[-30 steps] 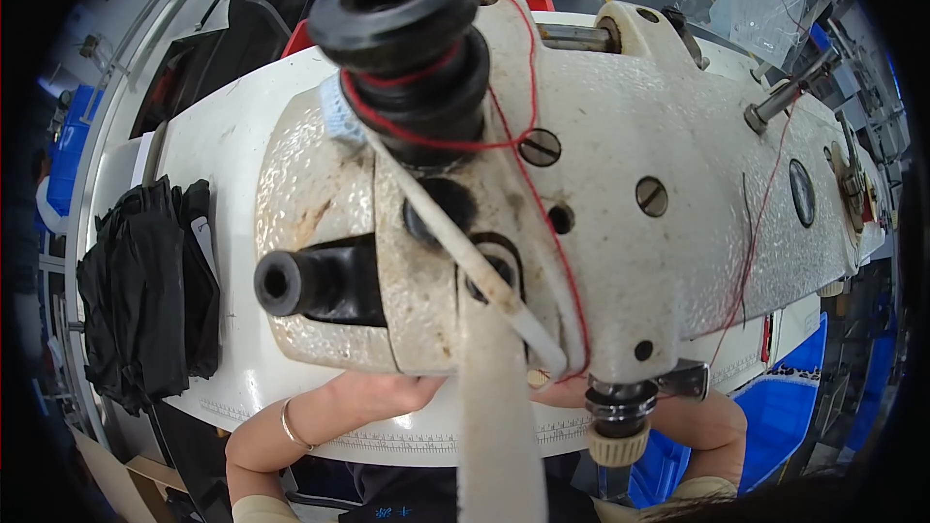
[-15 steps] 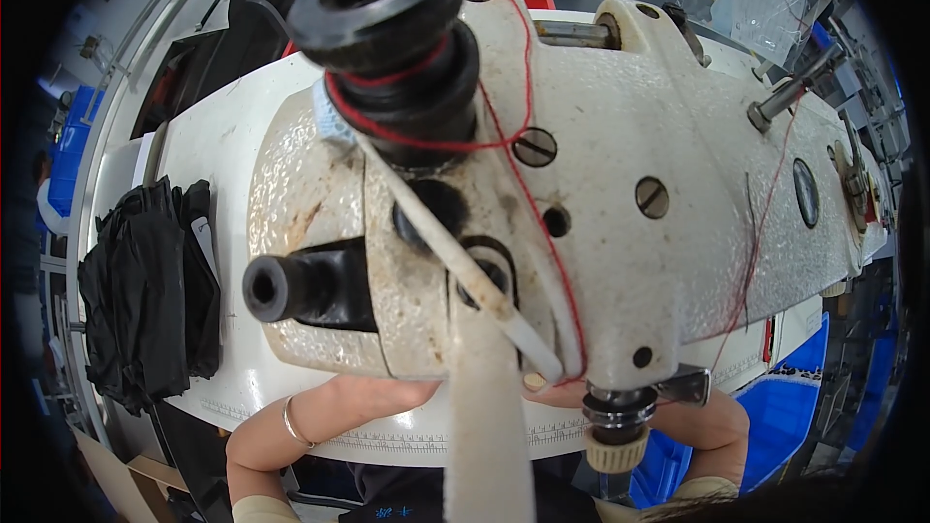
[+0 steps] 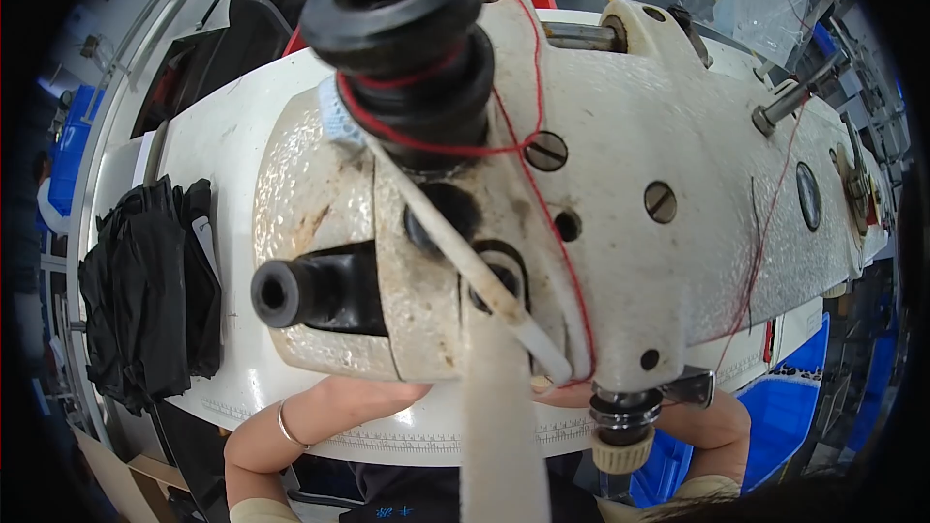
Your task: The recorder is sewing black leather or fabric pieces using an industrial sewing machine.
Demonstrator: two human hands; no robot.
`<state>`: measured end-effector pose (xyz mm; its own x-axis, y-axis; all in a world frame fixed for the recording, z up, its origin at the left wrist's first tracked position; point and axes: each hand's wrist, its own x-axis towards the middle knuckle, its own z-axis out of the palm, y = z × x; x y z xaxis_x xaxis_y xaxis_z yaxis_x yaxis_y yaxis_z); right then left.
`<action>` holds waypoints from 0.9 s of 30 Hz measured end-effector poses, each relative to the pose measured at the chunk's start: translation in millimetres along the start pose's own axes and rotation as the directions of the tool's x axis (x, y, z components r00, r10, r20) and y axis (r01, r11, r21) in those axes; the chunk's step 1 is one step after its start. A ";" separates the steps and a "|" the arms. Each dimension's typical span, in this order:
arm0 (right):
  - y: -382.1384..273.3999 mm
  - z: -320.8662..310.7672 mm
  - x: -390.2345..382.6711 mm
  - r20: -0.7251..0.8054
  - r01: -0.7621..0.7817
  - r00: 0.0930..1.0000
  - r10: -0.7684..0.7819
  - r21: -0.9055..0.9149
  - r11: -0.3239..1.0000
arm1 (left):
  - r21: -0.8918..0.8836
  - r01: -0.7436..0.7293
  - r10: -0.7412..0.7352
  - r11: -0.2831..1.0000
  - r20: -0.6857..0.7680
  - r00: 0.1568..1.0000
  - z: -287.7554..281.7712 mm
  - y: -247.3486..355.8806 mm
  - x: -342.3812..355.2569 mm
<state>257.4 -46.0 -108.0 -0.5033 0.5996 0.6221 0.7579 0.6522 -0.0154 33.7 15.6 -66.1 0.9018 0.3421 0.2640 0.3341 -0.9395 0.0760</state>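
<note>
Head view. A white sewing machine (image 3: 605, 169) fills the centre of the frame, its arm running toward the right edge, on a white bench (image 3: 237, 334) with a ruler scale along the near edge. At lower centre, the person's left hand (image 3: 387, 394) reaches in behind the machine's head; a bracelet (image 3: 284, 426) circles the forearm. The right hand (image 3: 567, 394) shows only as a strip of skin beside a cream knurled dial (image 3: 622, 455). The machine hides the fingers of both, so I cannot tell whether either grip is spread, pressed together or pinching anything.

At upper centre-left, red thread (image 3: 465, 149) loops around a black flanged knob (image 3: 387, 39) and trails down the casing. A white cord (image 3: 446, 232) slants below it toward a pale strip (image 3: 499, 426), which runs to the bottom edge. A black lever (image 3: 281, 292) projects at centre-left.

At far left, folded black fabric (image 3: 145, 300) lies on the bench, apart from the machine. A blue bin (image 3: 775, 426) stands at lower right.
</note>
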 end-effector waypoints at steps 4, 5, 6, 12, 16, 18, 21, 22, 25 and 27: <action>-5.2 14.3 -7.8 0.014 0.026 1.000 -0.026 0.042 0.999 | -0.132 0.030 -0.027 0.991 0.022 0.999 -9.6 -3.6 2.4; -5.3 16.9 -10.0 0.011 0.028 1.000 -0.028 0.050 0.998 | -0.163 0.042 -0.037 0.986 0.032 0.999 -10.7 -4.3 1.5; -4.2 17.6 -10.2 0.019 0.072 0.997 -0.073 0.025 0.997 | -0.194 0.054 -0.046 0.980 0.041 0.998 -11.3 -4.7 0.3; 1.1 -4.6 0.7 0.100 -0.070 0.994 0.054 0.168 0.983 | -0.201 0.079 -0.074 0.976 0.031 0.997 -7.0 1.4 2.0; 0.6 -16.6 8.6 0.188 -0.268 0.958 0.216 0.328 0.906 | -0.225 0.022 -0.040 0.974 -0.074 0.996 -7.5 -1.3 9.1; 0.7 -22.2 12.3 0.233 -0.364 0.928 0.291 0.395 0.843 | -0.220 0.014 -0.029 0.975 -0.064 0.998 -4.8 -2.5 3.9; 3.4 -25.0 18.0 0.304 -0.487 0.873 0.381 0.495 0.720 | -0.202 0.003 -0.018 0.979 -0.074 0.997 -4.6 -3.5 6.0; 5.0 -25.0 19.2 0.331 -0.525 0.851 0.408 0.521 0.673 | -0.206 0.009 -0.029 0.978 -0.096 0.995 -6.0 -1.3 8.5; 4.3 -20.4 17.7 0.435 -0.612 0.790 0.432 0.513 0.602 | -0.218 0.012 -0.035 0.976 -0.101 0.994 -9.3 -2.1 13.9; 2.0 -13.0 11.5 0.577 -0.706 0.693 0.431 0.425 0.567 | -0.255 0.030 -0.043 0.967 -0.047 0.998 -10.0 -8.9 15.9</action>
<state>258.5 -43.8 -90.7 -0.2615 0.9648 -0.0271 0.6086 0.1431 -0.7805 42.3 29.2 -53.0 0.8726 0.3812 0.3052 0.2803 -0.9028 0.3262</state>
